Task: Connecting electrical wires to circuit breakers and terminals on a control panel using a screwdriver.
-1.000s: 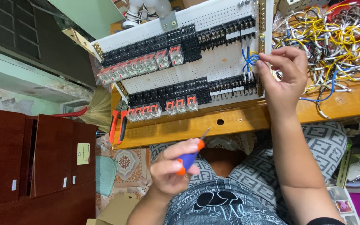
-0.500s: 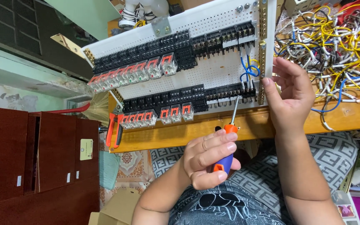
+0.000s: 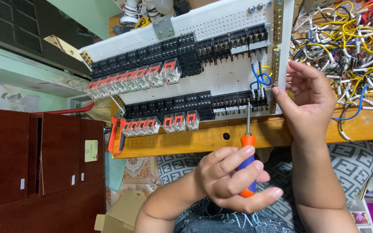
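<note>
My left hand (image 3: pixel 227 179) is shut around a screwdriver (image 3: pixel 248 141) with a blue and orange handle. Its shaft points up, and the tip reaches the lower row of black terminal blocks (image 3: pixel 234 101) on a white perforated panel (image 3: pixel 225 77). My right hand (image 3: pixel 309 97) grips the panel's right edge, with the thumb on the brass terminal bar (image 3: pixel 275 64). Blue looped wires (image 3: pixel 260 77) run between the two terminal rows just left of that hand. Rows of clear relays with orange tops (image 3: pixel 152 75) fill the panel's left half.
The panel leans on a wooden bench (image 3: pixel 212 140). A tangle of yellow, white and blue wires (image 3: pixel 350 43) lies to the right. Orange-handled pliers (image 3: pixel 116 136) hang at the bench's left end. A dark red cabinet (image 3: pixel 44 164) and a cardboard box (image 3: pixel 117 213) are at the left.
My left hand has lifted the screwdriver from my lap and turned it upright until the tip met the lower terminal row. My right hand has slid down the panel's edge.
</note>
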